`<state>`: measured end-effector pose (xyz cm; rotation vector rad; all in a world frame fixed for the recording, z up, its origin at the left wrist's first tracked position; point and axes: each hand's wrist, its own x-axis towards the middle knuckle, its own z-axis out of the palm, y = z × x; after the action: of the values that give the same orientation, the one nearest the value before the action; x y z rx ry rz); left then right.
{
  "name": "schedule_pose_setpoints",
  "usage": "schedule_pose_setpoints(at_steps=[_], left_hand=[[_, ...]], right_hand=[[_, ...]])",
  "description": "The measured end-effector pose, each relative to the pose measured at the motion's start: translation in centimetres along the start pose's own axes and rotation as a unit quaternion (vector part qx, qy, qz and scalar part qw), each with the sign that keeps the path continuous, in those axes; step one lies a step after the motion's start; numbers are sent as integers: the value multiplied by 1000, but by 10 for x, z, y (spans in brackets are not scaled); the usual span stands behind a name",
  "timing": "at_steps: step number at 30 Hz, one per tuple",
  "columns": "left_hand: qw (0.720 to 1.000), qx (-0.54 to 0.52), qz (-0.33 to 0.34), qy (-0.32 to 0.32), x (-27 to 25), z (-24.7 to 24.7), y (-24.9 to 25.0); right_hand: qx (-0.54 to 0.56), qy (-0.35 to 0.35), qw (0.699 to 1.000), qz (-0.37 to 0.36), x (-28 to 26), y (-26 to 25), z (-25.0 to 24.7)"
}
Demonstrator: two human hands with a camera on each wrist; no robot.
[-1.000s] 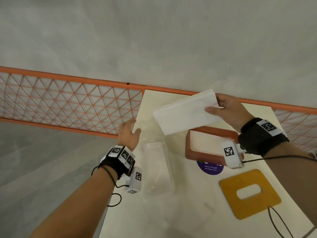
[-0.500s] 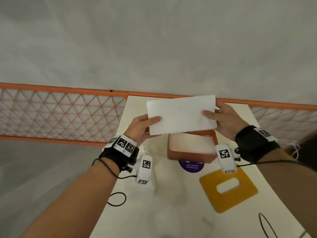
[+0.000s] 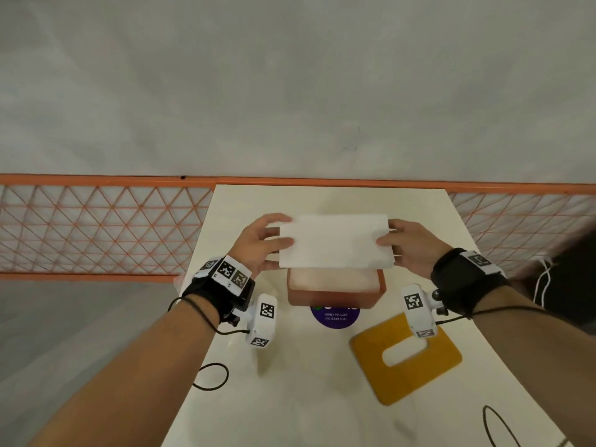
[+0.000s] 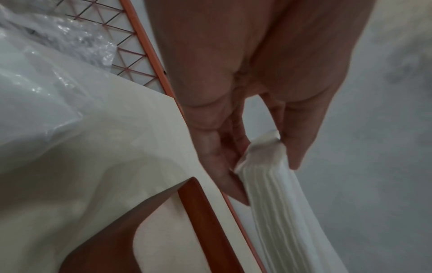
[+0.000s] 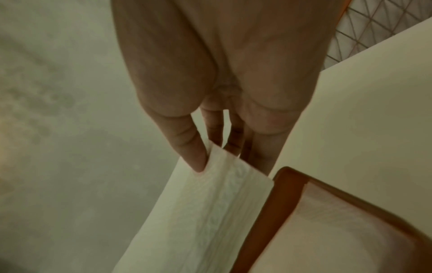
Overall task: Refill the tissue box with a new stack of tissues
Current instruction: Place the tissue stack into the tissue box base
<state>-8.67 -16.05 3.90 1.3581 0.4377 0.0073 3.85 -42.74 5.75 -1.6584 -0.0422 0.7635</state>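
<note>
A white stack of tissues hangs level just above the open brown tissue box, which holds white tissue inside. My left hand pinches the stack's left end, thumb on top and fingers underneath; the left wrist view shows the layered edge of the stack squeezed between thumb and fingers. My right hand pinches the right end the same way, and the right wrist view shows the stack beside the box rim. The yellow lid with its slot lies on the table at the near right.
The cream table runs away from me to an orange mesh fence. A purple round sticker lies in front of the box. Crumpled clear plastic wrap sits to the left. Black cables loop near the table edges.
My left hand came up from the table's left side and took the stack's left end. Both hands then brought the stack down, level, over the open box.
</note>
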Motion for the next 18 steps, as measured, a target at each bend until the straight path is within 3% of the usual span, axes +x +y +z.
schedule_pose_setpoints(at_steps=[6,11,18], left_hand=[[997,76,-23,-17,14,4,-15],[980,188,-53,-23,31,8,-28],[935,351,-58,5,51,19,-34]], right_hand=[[-75,86,993,-4,12,15,-2],[-263,150,952,-36,25,27,4],[-389,110,914,-48,34,43,13]])
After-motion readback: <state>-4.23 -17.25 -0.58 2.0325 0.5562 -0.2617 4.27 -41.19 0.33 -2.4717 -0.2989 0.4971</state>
